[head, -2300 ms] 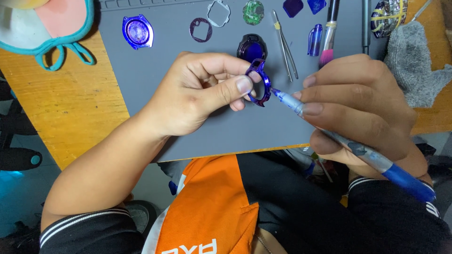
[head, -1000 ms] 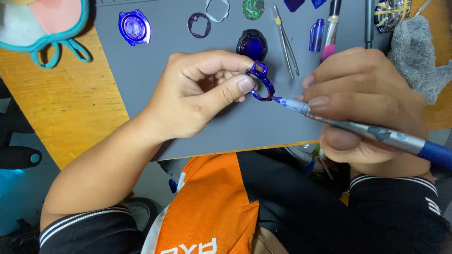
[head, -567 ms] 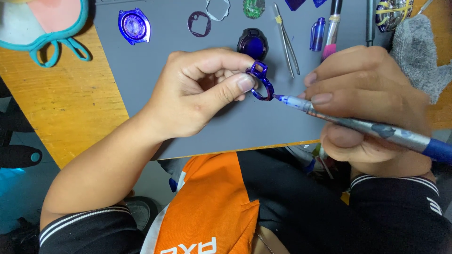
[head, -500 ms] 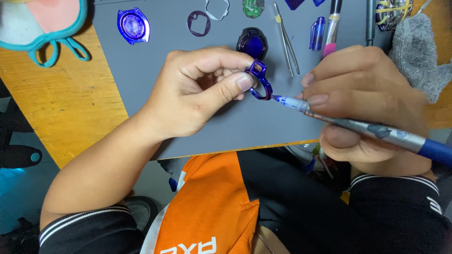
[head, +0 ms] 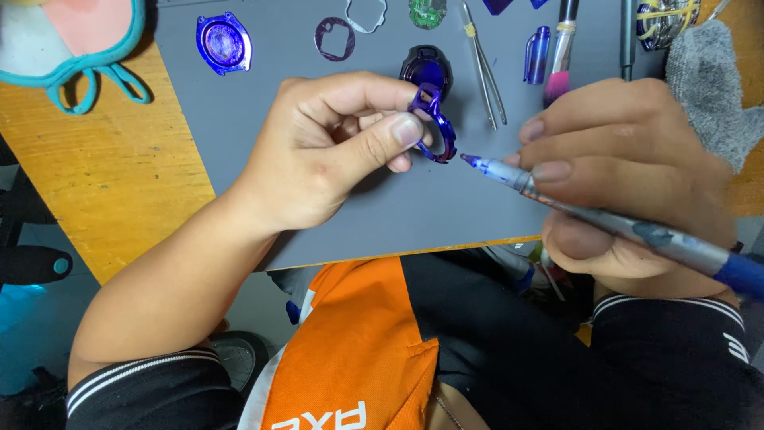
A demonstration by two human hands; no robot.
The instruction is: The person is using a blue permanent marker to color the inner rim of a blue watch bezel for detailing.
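— So, what have your fingers got right now?

— Your left hand (head: 318, 151) pinches a blue ring (head: 434, 127), a small glossy frame part, between thumb and fingertips; the thumb pad presses its near side and the other fingers curl behind it. You hold it on edge, just above the grey mat (head: 382, 215).

— And the other hand?

— Your right hand (head: 629, 175) is closed round a pen (head: 605, 223), fingers together on the barrel, thumb underneath. Its blue tip points left at the ring and sits just beside it; you can see a small gap, so tip and ring are apart.

— What lies around them?

— Right behind the ring, on the mat, is a dark round case (head: 426, 68) with a blue middle. To its right lie tweezers (head: 481, 64), then a small blue cap (head: 538, 54), then a brush (head: 559, 56) with a pink tip. Farther left on the mat you have a thin purple gasket (head: 334, 38) and a blue oval piece (head: 224, 43). At the top edge sit a pale outline piece (head: 366, 16) and a green board (head: 428, 12), both partly cut off.

— Beyond the mat?

— It rests on an orange wooden table (head: 119, 183). A mask (head: 72, 40) with teal loops is at the top left corner, and a grey cloth (head: 708, 87) at the far right, behind your right hand.
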